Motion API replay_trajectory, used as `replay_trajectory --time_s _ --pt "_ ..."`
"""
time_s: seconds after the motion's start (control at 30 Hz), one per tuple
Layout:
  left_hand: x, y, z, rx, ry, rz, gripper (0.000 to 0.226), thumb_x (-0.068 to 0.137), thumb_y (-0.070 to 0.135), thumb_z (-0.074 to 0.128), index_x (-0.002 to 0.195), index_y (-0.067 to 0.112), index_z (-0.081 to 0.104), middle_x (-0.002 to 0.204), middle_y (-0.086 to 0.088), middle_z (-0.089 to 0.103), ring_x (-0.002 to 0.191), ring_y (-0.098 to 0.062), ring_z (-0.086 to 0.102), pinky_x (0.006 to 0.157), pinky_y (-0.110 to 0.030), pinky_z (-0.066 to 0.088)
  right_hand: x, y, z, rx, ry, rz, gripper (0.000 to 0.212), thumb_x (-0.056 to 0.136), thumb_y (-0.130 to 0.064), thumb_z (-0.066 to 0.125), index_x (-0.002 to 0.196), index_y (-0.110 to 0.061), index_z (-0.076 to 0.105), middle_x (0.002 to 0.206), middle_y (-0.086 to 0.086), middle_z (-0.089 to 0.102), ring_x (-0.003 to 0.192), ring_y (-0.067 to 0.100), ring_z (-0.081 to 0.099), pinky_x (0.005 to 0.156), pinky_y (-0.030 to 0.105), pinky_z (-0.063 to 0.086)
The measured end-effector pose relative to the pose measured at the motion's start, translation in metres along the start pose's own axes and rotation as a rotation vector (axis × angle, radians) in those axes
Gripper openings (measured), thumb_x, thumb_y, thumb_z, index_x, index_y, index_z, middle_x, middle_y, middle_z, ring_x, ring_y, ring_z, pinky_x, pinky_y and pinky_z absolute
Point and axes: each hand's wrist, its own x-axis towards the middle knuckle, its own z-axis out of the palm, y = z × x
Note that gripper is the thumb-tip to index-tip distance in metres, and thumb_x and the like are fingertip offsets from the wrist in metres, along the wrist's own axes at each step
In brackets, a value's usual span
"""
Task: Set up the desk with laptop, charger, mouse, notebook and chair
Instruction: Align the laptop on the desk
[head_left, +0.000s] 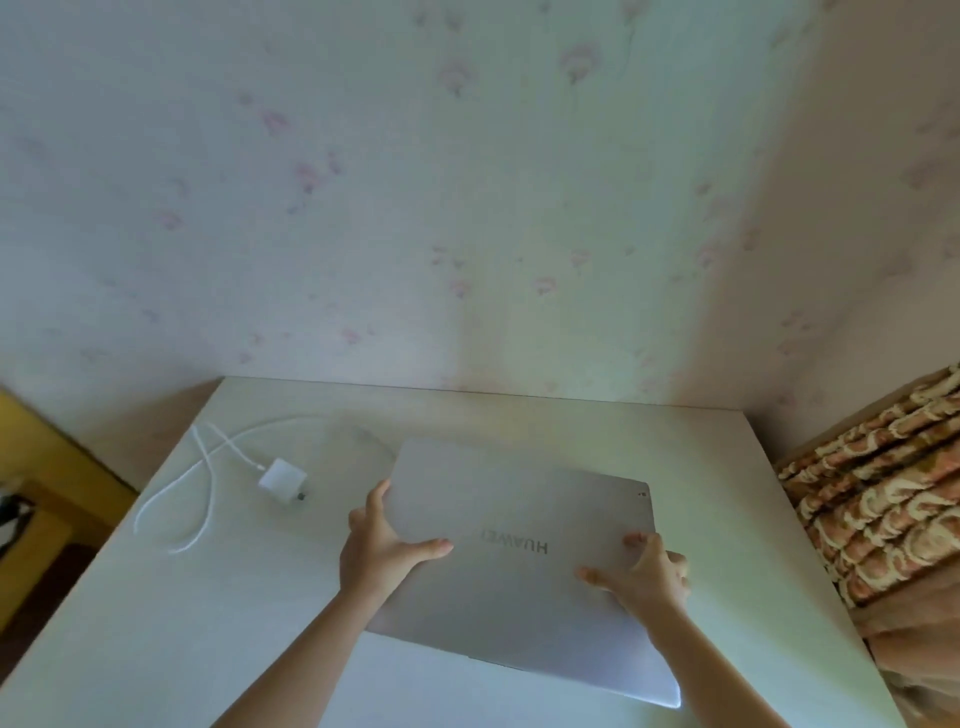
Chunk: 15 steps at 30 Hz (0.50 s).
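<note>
Closed laptop (519, 561) held in both my hands over the desk (623, 436).

My left hand (382, 540) grips its left edge, thumb across the lid; my right hand (649, 571) grips the right edge likewise. The white charger (283, 480) and its cable (208, 467) lie on the desk just left, against flowered wallpaper (467, 208).

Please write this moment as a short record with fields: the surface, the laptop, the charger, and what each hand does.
surface: white desk against a flowered wall
laptop: silver laptop, lid closed, lying askew on the desk or held just above it
charger: white charger with its cable loose on the desk, left of the laptop, apart from it
left hand: left hand grips the laptop's left edge
right hand: right hand grips its right edge
</note>
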Motion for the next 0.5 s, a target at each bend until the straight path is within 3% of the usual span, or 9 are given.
replay_trajectory --time_s 0.2,0.4,0.5 --pt "-0.063 -0.062 -0.069 -0.032 0.099 -0.067 0.111 0.045 0.042 0.092 0.138 0.028 0.033 0.127 -0.009 0.042 0.112 -0.028 0.053 0.083 -0.029 0.039 -0.074 -0.006 0.046 -0.017 -0.134 -0.097 0.083 0.046 -0.034 0.093 0.115 -0.02 0.049 0.117 0.011 0.04 0.111 0.034 0.037 0.094 0.037 0.037" --pt "-0.098 -0.124 -0.127 -0.04 0.096 -0.139 0.119 0.046 0.039 0.093 0.144 0.023 0.027 0.134 -0.012 0.038 0.116 -0.031 0.049 0.09 -0.035 0.044 -0.139 -0.009 0.096 -0.023 -0.2 -0.121 0.085 0.048 -0.029 0.092 0.119 -0.021 0.046 0.106 0.004 0.032 0.113 0.033 0.036 0.093 0.036 0.038" --pt "-0.1 -0.153 -0.153 -0.049 0.084 -0.171 0.126 0.044 0.043 0.093 0.147 0.017 0.024 0.139 -0.014 0.038 0.123 -0.033 0.047 0.096 -0.039 0.043 -0.168 -0.016 0.122 -0.026 -0.2 -0.13 0.086 0.05 -0.028 0.092 0.122 -0.021 0.045 0.114 0.009 0.036 0.115 0.034 0.035 0.092 0.036 0.036"
